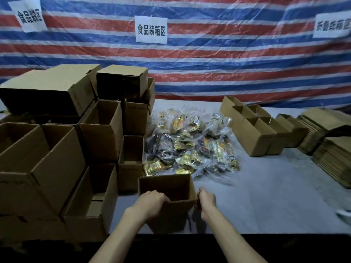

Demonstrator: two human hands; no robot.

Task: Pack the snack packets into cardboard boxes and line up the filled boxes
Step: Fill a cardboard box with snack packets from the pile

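An open cardboard box (167, 188) stands at the table's near edge in front of me, and its inside looks dark. My left hand (152, 201) grips the box's near rim with curled fingers. My right hand (206, 200) grips the box's right near corner. Just behind the box lies a heap of snack packets (191, 143) in clear and gold wrapping.
Stacked open and closed cardboard boxes (72, 141) fill the left side. A row of open boxes (254, 128) stands at the right rear, with piles of flattened cardboard (330, 147) beyond them. The grey table (266, 196) ends at a striped tarp wall (209, 63). A white object (343, 215) pokes in at the right edge.
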